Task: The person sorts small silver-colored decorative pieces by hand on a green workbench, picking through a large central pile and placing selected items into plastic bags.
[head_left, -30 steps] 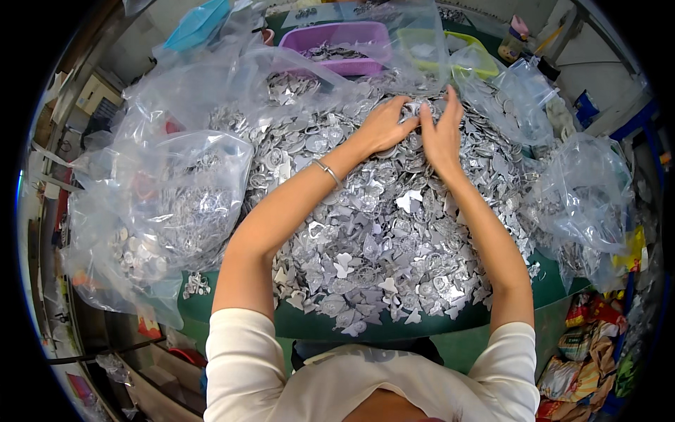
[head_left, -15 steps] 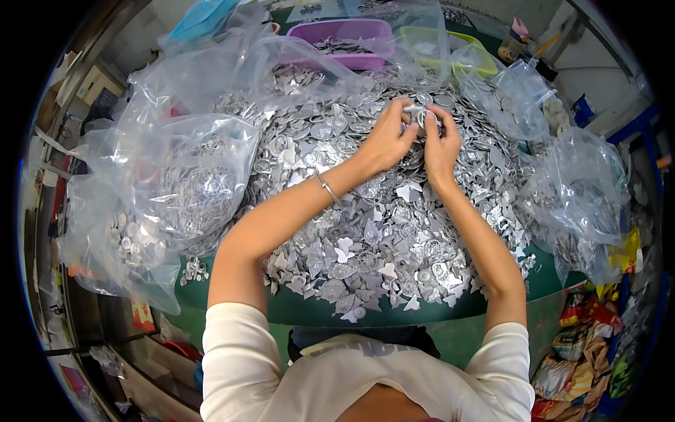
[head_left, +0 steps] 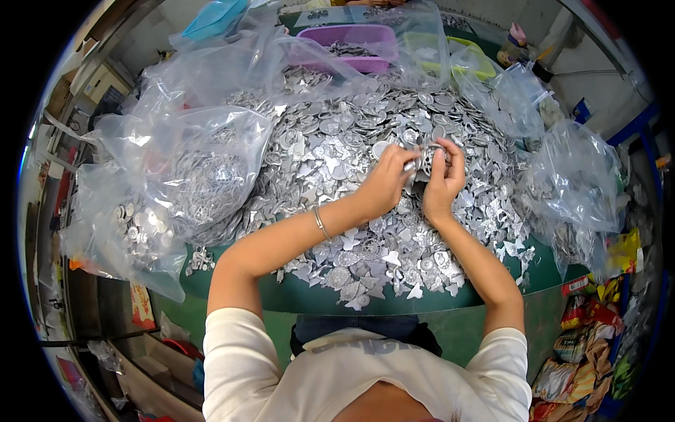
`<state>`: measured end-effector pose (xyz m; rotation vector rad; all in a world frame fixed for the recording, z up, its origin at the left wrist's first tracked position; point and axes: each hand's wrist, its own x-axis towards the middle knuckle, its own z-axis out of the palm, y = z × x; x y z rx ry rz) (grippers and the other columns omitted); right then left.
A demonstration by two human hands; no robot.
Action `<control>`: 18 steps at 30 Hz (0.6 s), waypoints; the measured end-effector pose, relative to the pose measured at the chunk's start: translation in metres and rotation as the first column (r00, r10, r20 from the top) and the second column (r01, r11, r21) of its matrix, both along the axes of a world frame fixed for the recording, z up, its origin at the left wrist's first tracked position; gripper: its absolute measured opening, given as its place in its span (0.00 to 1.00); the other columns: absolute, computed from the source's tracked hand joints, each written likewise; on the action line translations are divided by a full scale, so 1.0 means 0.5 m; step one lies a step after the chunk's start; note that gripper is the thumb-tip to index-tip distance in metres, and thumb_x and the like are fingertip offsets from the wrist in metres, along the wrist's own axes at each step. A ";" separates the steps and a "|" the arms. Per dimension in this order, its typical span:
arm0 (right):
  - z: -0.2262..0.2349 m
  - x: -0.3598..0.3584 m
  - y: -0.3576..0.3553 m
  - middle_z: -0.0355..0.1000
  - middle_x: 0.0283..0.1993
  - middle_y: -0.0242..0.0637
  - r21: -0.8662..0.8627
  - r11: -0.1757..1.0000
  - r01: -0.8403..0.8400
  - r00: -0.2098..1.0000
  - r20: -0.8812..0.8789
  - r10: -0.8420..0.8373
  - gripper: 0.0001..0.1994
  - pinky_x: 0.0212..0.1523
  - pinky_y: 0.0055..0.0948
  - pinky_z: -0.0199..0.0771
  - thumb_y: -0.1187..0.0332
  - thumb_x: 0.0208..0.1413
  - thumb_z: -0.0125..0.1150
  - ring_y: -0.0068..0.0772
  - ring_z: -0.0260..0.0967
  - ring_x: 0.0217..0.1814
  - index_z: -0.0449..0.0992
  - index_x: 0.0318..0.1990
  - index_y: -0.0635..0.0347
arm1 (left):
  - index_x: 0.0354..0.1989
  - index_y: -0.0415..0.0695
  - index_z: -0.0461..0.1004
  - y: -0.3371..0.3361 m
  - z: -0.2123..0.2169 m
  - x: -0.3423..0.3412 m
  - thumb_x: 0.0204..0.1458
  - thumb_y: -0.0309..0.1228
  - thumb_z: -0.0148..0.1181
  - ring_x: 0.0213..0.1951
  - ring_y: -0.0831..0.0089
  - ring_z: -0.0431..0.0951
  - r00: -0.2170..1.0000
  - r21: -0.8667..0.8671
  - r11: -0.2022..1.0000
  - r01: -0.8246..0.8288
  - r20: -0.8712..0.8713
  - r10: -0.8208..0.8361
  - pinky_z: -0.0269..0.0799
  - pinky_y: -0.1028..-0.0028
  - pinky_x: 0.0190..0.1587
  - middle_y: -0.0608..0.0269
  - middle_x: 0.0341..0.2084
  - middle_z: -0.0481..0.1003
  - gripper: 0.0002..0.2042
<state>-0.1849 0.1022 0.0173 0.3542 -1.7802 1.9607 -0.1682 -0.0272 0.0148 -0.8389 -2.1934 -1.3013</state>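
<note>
A big heap of small silver metal pieces, round ones and cut-out shapes, covers a green table. Above the middle of the heap my left hand and my right hand meet, fingers closed together around one small silver metal piece. A thin bracelet circles my left wrist. Both forearms stretch out over the near part of the heap.
Clear plastic bags holding more silver pieces lie at the left, and others at the right. A purple tub and a yellow-green tub stand at the back. Coloured packets are piled at the lower right.
Both hands have pulled back from the far part of the heap toward me and lifted, going from flat on the pieces to closed together on one piece.
</note>
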 end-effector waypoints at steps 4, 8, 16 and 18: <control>-0.036 0.068 0.024 0.69 0.39 0.35 -0.014 0.984 -0.176 0.980 0.095 0.176 0.08 0.40 0.19 0.66 0.73 0.59 0.48 0.19 0.66 0.39 0.68 0.44 0.64 | 0.49 0.38 0.60 -0.012 -0.024 0.079 0.46 0.14 0.49 0.45 0.50 0.65 0.999 -0.158 0.987 0.023 0.030 -0.019 0.63 0.62 0.47 0.46 0.40 0.63 0.19; -0.075 0.124 0.065 0.70 0.39 0.37 0.155 0.930 -0.332 0.943 0.053 0.328 0.06 0.41 0.21 0.67 0.75 0.58 0.48 0.23 0.68 0.40 0.69 0.41 0.66 | 0.48 0.40 0.62 -0.056 -0.016 0.142 0.41 0.12 0.49 0.51 0.51 0.63 0.976 -0.325 0.932 0.162 0.191 -0.103 0.62 0.62 0.52 0.50 0.45 0.63 0.22; 0.021 0.095 0.133 0.71 0.39 0.42 0.669 0.740 -0.077 0.987 -0.055 0.152 0.09 0.47 0.31 0.65 0.72 0.48 0.59 0.39 0.67 0.43 0.74 0.38 0.64 | 0.46 0.40 0.65 -0.087 0.012 0.178 0.34 0.10 0.46 0.53 0.49 0.62 0.997 -0.283 0.957 0.059 0.068 -0.041 0.59 0.60 0.55 0.48 0.47 0.63 0.25; 0.040 0.044 0.111 0.70 0.45 0.45 0.706 0.703 0.084 0.988 -0.152 0.035 0.16 0.53 0.36 0.60 0.66 0.48 0.61 0.44 0.63 0.50 0.72 0.42 0.65 | 0.50 0.40 0.64 -0.062 0.031 0.118 0.39 0.14 0.51 0.53 0.48 0.62 0.975 -0.231 0.948 -0.220 -0.090 0.204 0.57 0.58 0.56 0.45 0.48 0.63 0.24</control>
